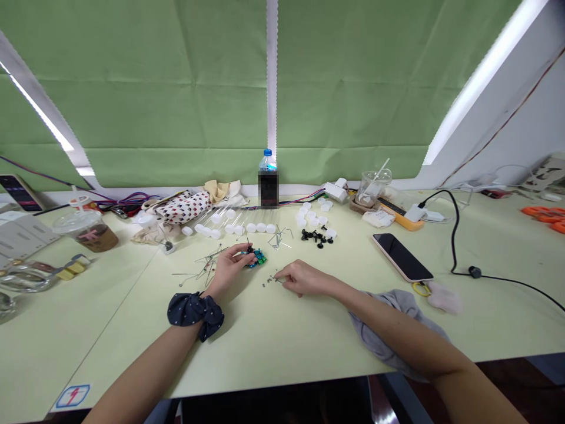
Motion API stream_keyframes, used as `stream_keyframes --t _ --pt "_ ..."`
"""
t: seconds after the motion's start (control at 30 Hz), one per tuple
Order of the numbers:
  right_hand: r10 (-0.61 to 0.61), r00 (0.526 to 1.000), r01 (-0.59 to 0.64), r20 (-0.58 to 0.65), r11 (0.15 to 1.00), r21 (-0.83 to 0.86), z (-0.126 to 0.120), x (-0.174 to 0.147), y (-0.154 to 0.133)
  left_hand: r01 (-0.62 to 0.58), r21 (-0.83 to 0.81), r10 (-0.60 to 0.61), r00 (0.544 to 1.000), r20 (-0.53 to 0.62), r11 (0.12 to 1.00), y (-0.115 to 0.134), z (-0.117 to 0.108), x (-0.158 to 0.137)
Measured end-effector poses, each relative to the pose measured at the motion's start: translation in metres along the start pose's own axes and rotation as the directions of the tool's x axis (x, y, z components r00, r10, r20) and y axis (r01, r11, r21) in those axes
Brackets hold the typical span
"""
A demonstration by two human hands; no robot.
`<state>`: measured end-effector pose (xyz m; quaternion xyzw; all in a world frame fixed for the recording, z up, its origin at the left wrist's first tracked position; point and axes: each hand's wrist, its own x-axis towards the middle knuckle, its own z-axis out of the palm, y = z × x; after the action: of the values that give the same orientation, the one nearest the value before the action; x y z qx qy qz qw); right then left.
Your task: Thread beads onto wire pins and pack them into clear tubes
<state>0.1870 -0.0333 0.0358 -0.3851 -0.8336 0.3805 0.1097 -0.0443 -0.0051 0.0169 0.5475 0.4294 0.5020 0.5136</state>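
Note:
My left hand (233,263), with a dark dotted scrunchie (194,312) at the wrist, is closed in a pinch around a small black piece (250,249) from which a thin rod stands up. Right beside its fingertips lies a pile of small blue and green pieces (260,257). Several thin metal rods (207,270) are scattered left of that hand. My right hand (304,278) is curled, its index fingertip down at several tiny grey metal bits (269,280). Whether a bit is between its fingers is too small to make out.
White caps (261,228) on clear tubes lie behind my left hand, with bent metal pins (279,238) nearer. Black parts (315,237) and loose white caps (309,215) sit further right. A phone (401,257), a bottle (268,182) and drink cups (95,229) also stand around.

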Motion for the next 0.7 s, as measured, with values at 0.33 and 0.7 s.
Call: stream_keyframes --t 0.33,0.7 --pt "-0.063 0.998 0.062 -0.015 0.995 -0.073 0.0 -0.0014 -0.0002 -0.011 0.008 0.011 1.0 0.007 1.0 0.0002 -0.0002 -0.0002" --pt "-0.081 0.997 0.08 -0.011 0.993 -0.091 0.0 -0.0011 -0.0006 -0.018 0.011 0.018 1.0 0.007 1.0 -0.0011 -0.0005 -0.0003"
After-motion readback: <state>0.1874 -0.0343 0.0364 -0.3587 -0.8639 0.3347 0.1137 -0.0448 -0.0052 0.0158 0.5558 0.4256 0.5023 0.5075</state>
